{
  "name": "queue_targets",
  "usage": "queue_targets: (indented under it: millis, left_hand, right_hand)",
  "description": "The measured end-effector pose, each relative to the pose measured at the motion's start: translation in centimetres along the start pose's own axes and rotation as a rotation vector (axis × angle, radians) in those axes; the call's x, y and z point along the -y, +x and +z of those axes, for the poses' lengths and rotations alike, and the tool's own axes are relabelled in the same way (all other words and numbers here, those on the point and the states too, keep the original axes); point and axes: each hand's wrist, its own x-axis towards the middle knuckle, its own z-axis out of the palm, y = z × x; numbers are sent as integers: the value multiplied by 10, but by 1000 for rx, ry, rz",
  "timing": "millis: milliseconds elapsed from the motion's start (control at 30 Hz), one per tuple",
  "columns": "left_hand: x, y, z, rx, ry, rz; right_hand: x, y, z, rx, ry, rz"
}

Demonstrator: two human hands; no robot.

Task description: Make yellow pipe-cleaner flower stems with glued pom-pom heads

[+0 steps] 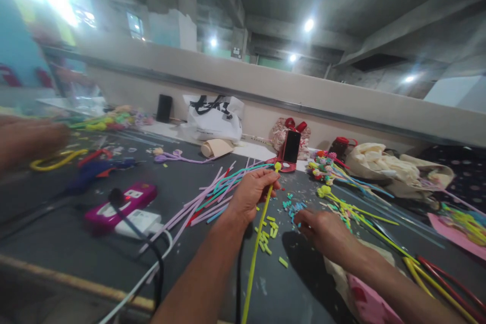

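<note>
My left hand (250,192) is closed around a long yellow-green stick (257,243) near its top end, which carries a small yellow-green tip (278,166). The stick slants down toward me across the dark table (68,243). My right hand (322,228) rests palm down on the table to the right, fingers curled at a scatter of small blue and green cut pieces (292,208); what its fingers pinch is hidden. A bundle of pink, purple and teal sticks (212,192) lies just left of my left hand.
A magenta power strip (121,202) with white plugs and cables sits front left. A phone (291,147) stands on a red holder at the back. Finished flower sticks (341,182) lie right, beside a cream bag (383,162). Another person's blurred arm (26,139) enters far left.
</note>
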Motion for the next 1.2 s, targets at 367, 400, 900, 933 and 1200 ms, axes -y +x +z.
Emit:
queue_targets:
  millis: [367,400,900,933,1200]
  left_hand:
    - [3,-1,3,15,26,-2]
    - [3,-1,4,14,27,-3]
    - [6,-1,6,26,56,-14]
    - [6,-1,7,24,58,-17]
    - [5,-3,8,21,55,-31]
  right_hand:
    - [33,33,10,43,15,-137]
    - [31,33,12,40,15,-121]
    - [11,25,6,-20,110,-61]
    - [11,25,7,-16,107,-66]
    - [21,25,13,19,103,-70]
